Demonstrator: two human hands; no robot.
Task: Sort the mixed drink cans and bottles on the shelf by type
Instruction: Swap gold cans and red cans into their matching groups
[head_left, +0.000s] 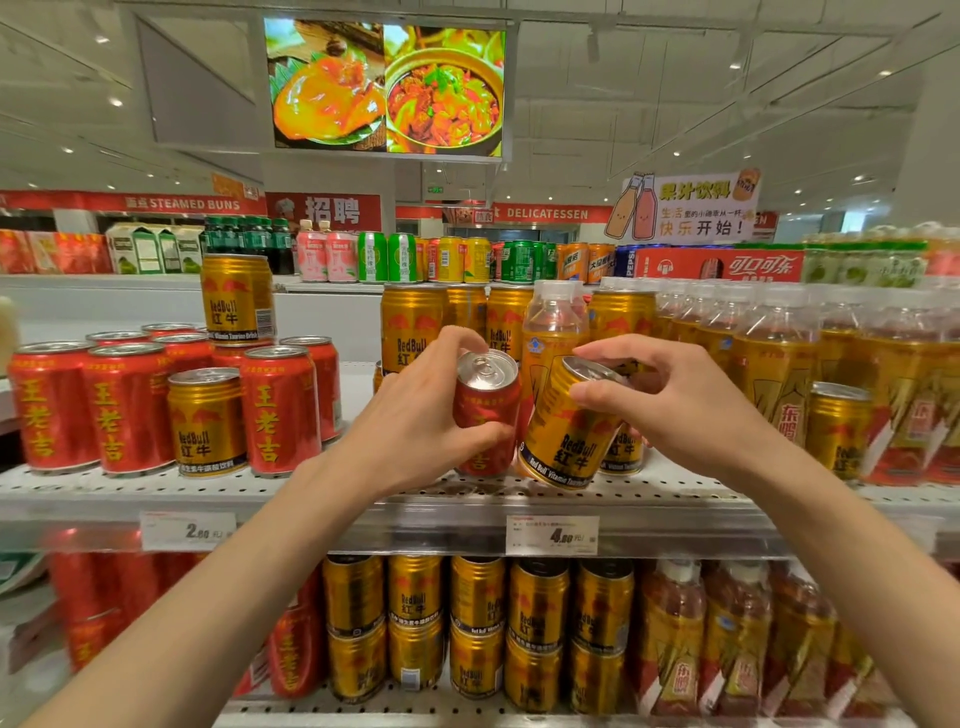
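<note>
Your left hand (415, 415) grips an upright red can (485, 410) and your right hand (670, 400) grips a tilted gold can (569, 431), both over the shelf (363, 499).

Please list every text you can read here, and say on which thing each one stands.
"RedBull": gold can in right hand
"王老吉": red cans
"STEAMED BUNS": red banner
"DELICATESSEN": far sign
"PEPSI": blue pack
"4.80": price tag
"2.80": left tag
Tag small print: unreadable.
</note>
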